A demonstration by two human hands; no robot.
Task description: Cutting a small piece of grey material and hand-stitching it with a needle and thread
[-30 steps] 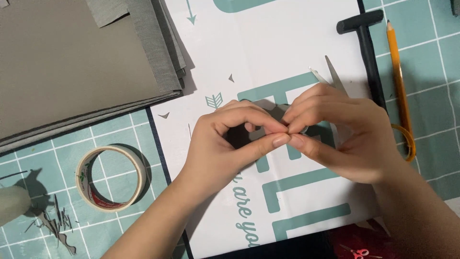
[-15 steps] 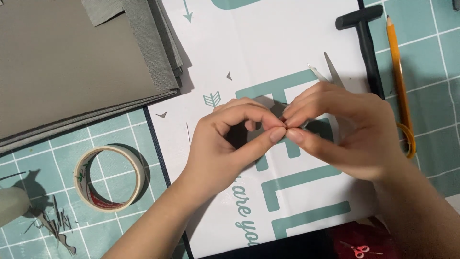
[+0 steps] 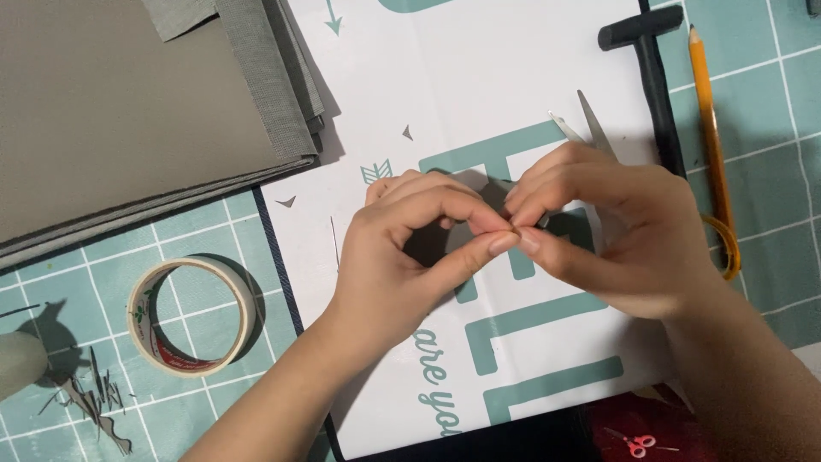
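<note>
My left hand [image 3: 402, 257] and my right hand [image 3: 616, 231] meet fingertip to fingertip above a white sheet [image 3: 479, 77] printed with large teal letters. Thumbs and forefingers of both hands pinch a small piece [image 3: 542, 222] between them; only a dark sliver of it shows. Under my right hand lie scissors [image 3: 590, 124]: the blade tips stick out beyond the knuckles and a yellow handle loop shows at the right.
A teal gridded cutting mat [image 3: 770, 111] lies under everything. A roll of tape [image 3: 190, 316] sits at the left and a stack of grey sheets [image 3: 128, 111] at the top left. A black T-shaped tool [image 3: 652, 51] and a yellow pencil [image 3: 708, 120] lie at the right. Dark paper scraps [image 3: 94, 402] sit at the bottom left.
Both hands stay pinched together in the same spot; the fingers shift only very slightly.
</note>
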